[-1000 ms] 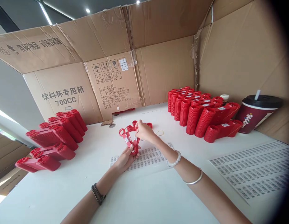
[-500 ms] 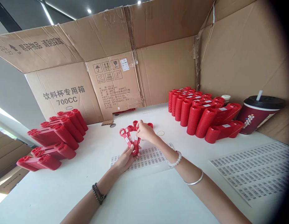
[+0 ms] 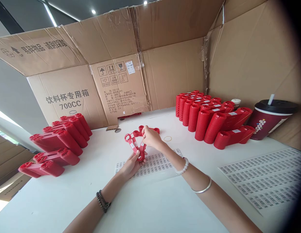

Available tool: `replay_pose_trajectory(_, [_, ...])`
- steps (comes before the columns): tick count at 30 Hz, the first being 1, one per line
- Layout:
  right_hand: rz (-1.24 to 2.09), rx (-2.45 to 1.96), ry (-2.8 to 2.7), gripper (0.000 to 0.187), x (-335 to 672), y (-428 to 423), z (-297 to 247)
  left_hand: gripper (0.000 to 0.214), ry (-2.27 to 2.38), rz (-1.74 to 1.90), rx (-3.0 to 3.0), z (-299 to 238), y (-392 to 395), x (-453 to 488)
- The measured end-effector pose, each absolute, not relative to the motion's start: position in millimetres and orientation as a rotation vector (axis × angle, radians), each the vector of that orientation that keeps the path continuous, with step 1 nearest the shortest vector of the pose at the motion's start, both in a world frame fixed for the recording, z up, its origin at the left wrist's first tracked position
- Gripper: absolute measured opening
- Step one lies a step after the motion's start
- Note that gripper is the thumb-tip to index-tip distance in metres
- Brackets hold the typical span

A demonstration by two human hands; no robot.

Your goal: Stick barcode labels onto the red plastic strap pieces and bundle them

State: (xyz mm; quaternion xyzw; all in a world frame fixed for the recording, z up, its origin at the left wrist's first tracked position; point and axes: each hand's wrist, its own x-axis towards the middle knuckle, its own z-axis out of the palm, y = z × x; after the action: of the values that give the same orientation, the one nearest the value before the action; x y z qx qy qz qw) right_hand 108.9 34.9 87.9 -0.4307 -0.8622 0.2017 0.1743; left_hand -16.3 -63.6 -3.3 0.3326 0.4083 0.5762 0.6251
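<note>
Since the earlier frame only the view has drifted slightly; the hands keep much the same pose. The left grip (image 3: 131, 166) is closed around the lower end of a red plastic looped carrier (image 3: 135, 144), steadying it while the right grip (image 3: 151, 136) pinches its upper loops, the exact hold partly hidden by the fingers. The carrier is held just above the barcode label sheet (image 3: 150, 165). Beyond that sheet, a rubber band (image 3: 167, 138) lies on the counter (image 3: 165, 207), with stacks of red ribbed cups (image 3: 211, 123) well to its right.
</note>
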Motion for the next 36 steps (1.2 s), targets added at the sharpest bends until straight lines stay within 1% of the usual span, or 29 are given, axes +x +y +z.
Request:
replay_pose_trajectory(3, [0.421, -1.166, -2.484, 0.036, 104.3, 27.9, 87.5, 0.027, 0.929, 1.324, 0.737, -2.2, -62.9, -16.1])
replay_pose_trajectory(5, [0.326, -1.142, -2.497, 0.042, 99.7, 22.0, 86.5, 0.026, 0.920, 1.321, 0.708, -1.4, -62.1, -16.1])
replay_pose_trajectory(8, [0.100, -1.131, -2.461, 0.051, 94.9, 17.3, 83.9, 0.025, 0.925, 1.320, 0.684, -1.2, -61.1, -16.3])
replay_pose_trajectory(11, [-0.083, -1.167, -2.368, 0.051, 97.8, 22.9, 82.6, 0.026, 0.948, 1.334, 0.694, -2.7, -61.2, -16.6])
replay_pose_trajectory(14, [-0.068, -1.261, -2.287, 0.044, 106.5, 35.0, 85.6, 0.026, 0.956, 1.337, 0.715, -3.9, -62.2, -16.7])
replay_pose_trajectory(18, [0.071, -1.298, -2.308, 0.025, 115.3, 44.7, 92.2, 0.030, 0.966, 1.334, 0.759, -4.2, -63.1, -16.6])
replay_pose_trajectory(20, [0.092, -1.262, -2.338, 0.020, 116.3, 44.6, 94.2, 0.031, 0.977, 1.328, 0.782, -4.1, -63.4, -16.2])
replay_pose_trajectory(31, [-0.015, -1.141, -2.495, 0.014, 120.2, 44.1, 97.3, 0.034, 1.047, 1.179, 1.068, 0.0, -69.0, -12.8])
replay_pose_trajectory(36, [0.013, -1.041, -2.556, 0.024, 123.7, 44.4, 98.4, 0.037, 1.061, 1.100, 1.138, 0.1, -69.3, -15.0])
